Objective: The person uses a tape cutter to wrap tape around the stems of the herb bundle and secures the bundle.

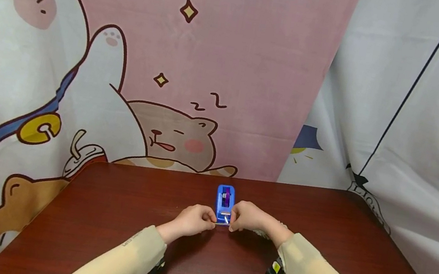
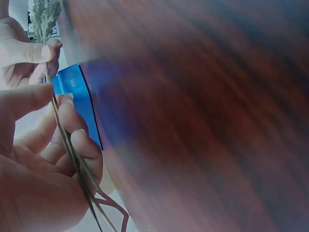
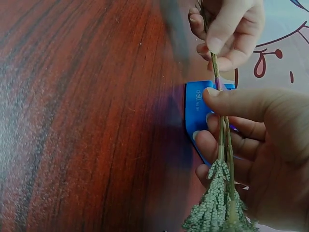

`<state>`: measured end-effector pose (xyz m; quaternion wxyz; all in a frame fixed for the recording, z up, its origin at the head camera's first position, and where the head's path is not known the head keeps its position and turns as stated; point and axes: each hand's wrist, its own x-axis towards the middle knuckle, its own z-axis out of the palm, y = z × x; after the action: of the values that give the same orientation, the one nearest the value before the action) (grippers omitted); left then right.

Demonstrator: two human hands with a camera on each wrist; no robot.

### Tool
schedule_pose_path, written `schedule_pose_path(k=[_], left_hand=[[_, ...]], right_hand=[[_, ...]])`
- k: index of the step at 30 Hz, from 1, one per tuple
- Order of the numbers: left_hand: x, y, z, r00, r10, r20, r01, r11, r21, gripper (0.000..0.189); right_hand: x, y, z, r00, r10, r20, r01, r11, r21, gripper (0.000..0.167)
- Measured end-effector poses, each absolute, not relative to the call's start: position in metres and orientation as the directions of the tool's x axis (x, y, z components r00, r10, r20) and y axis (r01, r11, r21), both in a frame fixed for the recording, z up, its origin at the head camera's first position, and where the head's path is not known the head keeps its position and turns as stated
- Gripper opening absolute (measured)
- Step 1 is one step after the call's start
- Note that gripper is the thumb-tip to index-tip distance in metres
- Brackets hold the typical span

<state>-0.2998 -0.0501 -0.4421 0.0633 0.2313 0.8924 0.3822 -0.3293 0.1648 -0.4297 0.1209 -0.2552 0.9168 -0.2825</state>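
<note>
My left hand [image 1: 193,221] pinches a few thin dried stems [image 2: 63,128] between thumb and fingers, their lower ends trailing past the palm. Farther along the same stems, my right hand [image 1: 250,217] grips them between thumb and fingers, just below the pale green, grainy flower heads [image 3: 210,200]. A bit of purple tape [image 3: 218,83] shows on the stems in the short gap between the hands. Right behind that gap, a blue tape dispenser [image 1: 219,200] stands on the table, carrying a purple tape roll [image 1: 228,196]. In the head view the right hand mostly covers the flower heads.
The dark red-brown wooden table [image 1: 141,187] reaches back to a cartoon-printed cloth [image 1: 257,66]. A white cloth [image 1: 429,157] hangs along the right side. A black device [image 1: 275,271] sits under the right wrist.
</note>
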Motion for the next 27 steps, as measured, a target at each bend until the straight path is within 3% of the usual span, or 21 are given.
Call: schedule_pose_path(k=[7,27], left_hand=[[-0.301,-0.050,-0.443,-0.890,0.453,0.056,0.361,0.623,0.694,0.013],[-0.301,-0.049,-0.443,-0.894,0.431,0.124,0.391,0.613,0.687,0.007]], right_hand=[[-0.329,0.165,-0.430,-0.845,-0.530,-0.073,-0.390,0.703,-0.594,0.021],[-0.326,0.172,-0.419,-0.798,-0.590,-0.121,-0.379,0.647,-0.661,0.012]])
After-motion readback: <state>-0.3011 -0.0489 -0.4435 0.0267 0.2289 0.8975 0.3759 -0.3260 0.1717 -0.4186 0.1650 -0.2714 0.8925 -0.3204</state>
